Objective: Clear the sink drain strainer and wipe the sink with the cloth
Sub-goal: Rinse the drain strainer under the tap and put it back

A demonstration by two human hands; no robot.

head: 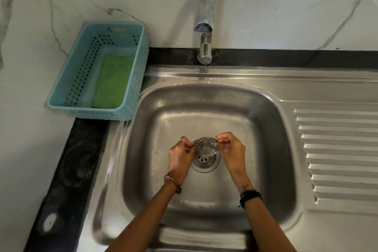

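A round metal drain strainer (205, 145) with slots in its rim is lifted just above the drain opening (205, 162) in the bottom of the steel sink (263, 149). My left hand (180, 159) pinches the strainer's left rim. My right hand (231, 149) pinches its right rim. Both hands are down inside the basin, one on each side of the drain. A green cloth (113, 82) lies flat inside a light blue basket (61, 96) at the back left, away from both hands.
A chrome tap (205, 26) stands over the sink's back edge, in the middle. A ribbed draining board (337, 149) runs along the right. A black counter strip (67, 170) borders the sink on the left and back. Marble walls (30, 26) close in the corner.
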